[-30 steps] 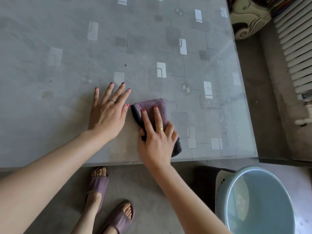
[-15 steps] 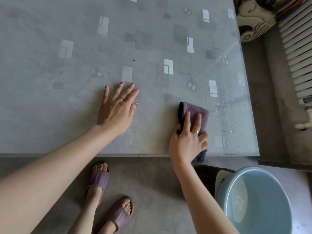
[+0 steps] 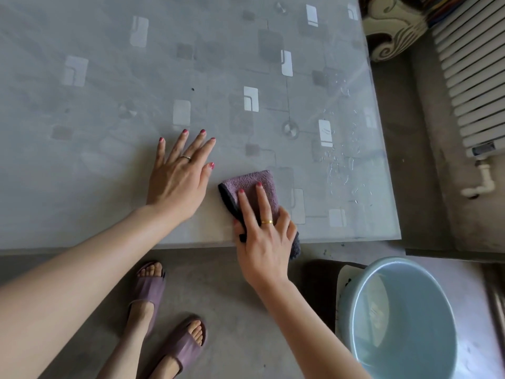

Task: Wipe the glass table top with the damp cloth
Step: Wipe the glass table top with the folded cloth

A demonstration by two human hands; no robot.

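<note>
The glass table top [image 3: 109,173] is grey with pale printed squares. A folded purple damp cloth [image 3: 250,184] lies on it near the front edge. My right hand [image 3: 263,236] lies over the cloth, index and middle fingers stretched flat on top. Its thumb hooks the cloth's dark left edge, and the other fingers curl at the right side. My left hand [image 3: 179,176] rests flat on the glass just left of the cloth, fingers spread, holding nothing. Water droplets [image 3: 341,170] sit on the glass to the cloth's right.
A pale blue basin [image 3: 355,305] of water stands on the floor at the lower right, below the table's front corner. A white radiator [image 3: 475,72] and a patterned pot [image 3: 393,31] are to the right of the table. My feet in purple slippers [image 3: 149,291] are under the front edge.
My right hand slid the cloth right toward the droplets, then back left; it now lies close to my left hand. The left hand has stayed flat in place.
</note>
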